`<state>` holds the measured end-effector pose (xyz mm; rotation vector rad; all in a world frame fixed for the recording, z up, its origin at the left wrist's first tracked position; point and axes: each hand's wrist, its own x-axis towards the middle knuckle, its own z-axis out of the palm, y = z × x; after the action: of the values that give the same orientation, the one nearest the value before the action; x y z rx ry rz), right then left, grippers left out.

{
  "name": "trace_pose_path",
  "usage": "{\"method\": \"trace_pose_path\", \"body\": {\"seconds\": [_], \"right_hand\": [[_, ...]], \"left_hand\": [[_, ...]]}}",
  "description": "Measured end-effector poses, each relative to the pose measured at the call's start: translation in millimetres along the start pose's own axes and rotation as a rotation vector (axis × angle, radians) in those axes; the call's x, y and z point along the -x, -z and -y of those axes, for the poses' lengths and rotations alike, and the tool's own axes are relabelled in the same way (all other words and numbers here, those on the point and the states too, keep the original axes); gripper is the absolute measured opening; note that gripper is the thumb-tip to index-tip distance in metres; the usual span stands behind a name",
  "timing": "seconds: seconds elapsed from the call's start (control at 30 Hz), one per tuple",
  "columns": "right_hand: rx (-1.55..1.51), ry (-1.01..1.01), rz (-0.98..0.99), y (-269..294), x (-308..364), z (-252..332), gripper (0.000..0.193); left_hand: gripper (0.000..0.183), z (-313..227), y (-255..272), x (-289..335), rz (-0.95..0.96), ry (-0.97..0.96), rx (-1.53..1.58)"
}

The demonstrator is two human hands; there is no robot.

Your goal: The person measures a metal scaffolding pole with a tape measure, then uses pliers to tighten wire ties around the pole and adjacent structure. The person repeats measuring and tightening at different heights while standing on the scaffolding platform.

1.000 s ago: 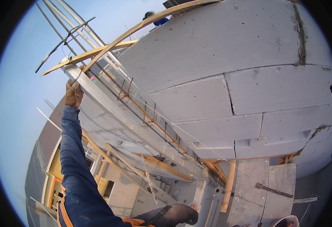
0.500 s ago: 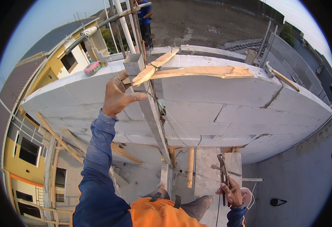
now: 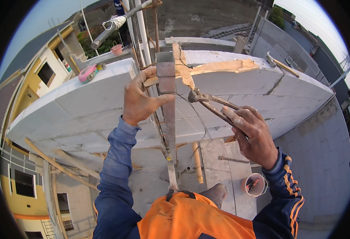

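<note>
My left hand (image 3: 141,99) grips an upright square metal post (image 3: 166,85) from its left side. The thumb lies across the front face, while the fingers reach toward the back, partly hidden. A long split wooden strip (image 3: 223,68) runs crosswise at the post, and a shorter wooden piece (image 3: 184,73) crosses it. Thin tie wire (image 3: 199,113) hangs down beside the post. Wrapped round the handles of dark metal pincers (image 3: 219,110), my right hand (image 3: 254,135) holds their head just right of the post, near the lower end of the short piece and the wire.
A white block wall (image 3: 238,89) curves across in front. On its top lie a claw hammer (image 3: 282,65) and a pink tape measure (image 3: 88,74). Below stand planks (image 3: 217,175) with a metal rod (image 3: 233,159) and a bucket (image 3: 254,185). Another person (image 3: 120,7) stands beyond.
My right hand has risen from low by the planks, bringing the pincers up beside the post. My left hand stays at the post, and the view has shifted.
</note>
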<state>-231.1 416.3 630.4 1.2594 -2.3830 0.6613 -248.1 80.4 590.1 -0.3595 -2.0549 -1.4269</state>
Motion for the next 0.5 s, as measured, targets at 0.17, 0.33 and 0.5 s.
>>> {"method": "trace_pose_path", "body": {"seconds": [0.17, 0.33, 0.5], "right_hand": [[0.468, 0.021, 0.053, 1, -16, 24, 0.068], [0.638, -0.009, 0.119, -1, -21, 34, 0.071], [0.606, -0.004, 0.194, 4, -22, 29, 0.069]], "left_hand": [[0.076, -3, -2, 2, -0.028, 0.017, 0.021], [0.074, -4, -3, 1, -0.048, 0.005, -0.014], [0.074, -1, -2, 2, -0.061, 0.009, -0.049]]}}
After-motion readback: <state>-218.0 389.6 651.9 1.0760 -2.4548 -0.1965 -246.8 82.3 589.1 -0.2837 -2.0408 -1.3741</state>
